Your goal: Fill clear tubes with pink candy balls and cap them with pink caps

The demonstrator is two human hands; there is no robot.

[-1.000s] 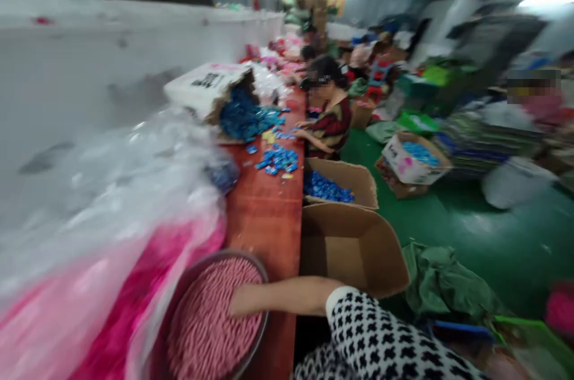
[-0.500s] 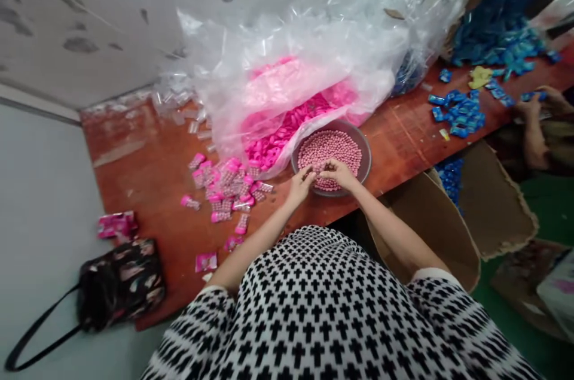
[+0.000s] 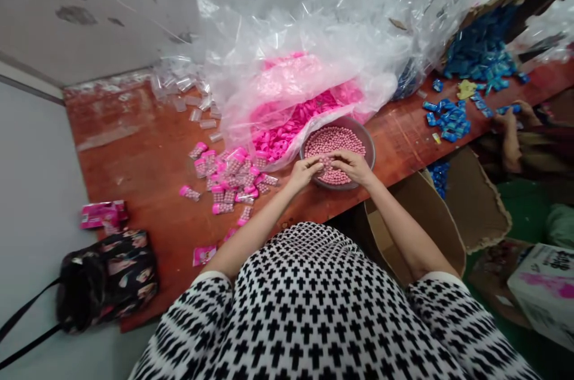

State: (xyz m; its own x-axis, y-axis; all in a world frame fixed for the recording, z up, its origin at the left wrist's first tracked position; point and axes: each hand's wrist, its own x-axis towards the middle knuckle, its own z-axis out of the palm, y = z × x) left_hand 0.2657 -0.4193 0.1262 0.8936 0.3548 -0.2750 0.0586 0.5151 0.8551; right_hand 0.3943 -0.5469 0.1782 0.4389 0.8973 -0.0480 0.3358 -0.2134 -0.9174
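Over a grey bowl (image 3: 371, 152) of small round pink beads (image 3: 334, 142), both my hands meet with bent fingers. My left hand (image 3: 305, 173) pinches a small clear plastic tube (image 3: 323, 165), mostly covered by fingertips. Close against it from the other side is my right hand (image 3: 353, 166), its fingers closed together; whether they grip the tube or beads cannot be made out. Left of the bowl lies a pile of filled clear tubes with pink caps (image 3: 233, 172). Loose bright pink caps (image 3: 282, 137) spill from a large clear plastic bag (image 3: 269, 51) behind the bowl.
Empty clear tubes (image 3: 195, 115) lie at the back left of the wooden table (image 3: 147, 146). A black floral bag (image 3: 130, 275) and pink packets (image 3: 104, 213) are at the left. Right are blue pieces (image 3: 451, 119), another person's hands (image 3: 511, 122) and an open cardboard box (image 3: 417, 218).
The view has shifted slightly. My hands stay together over the bowl, with the right fingers moved a little over the clear tube. The other person still handles a blue piece.
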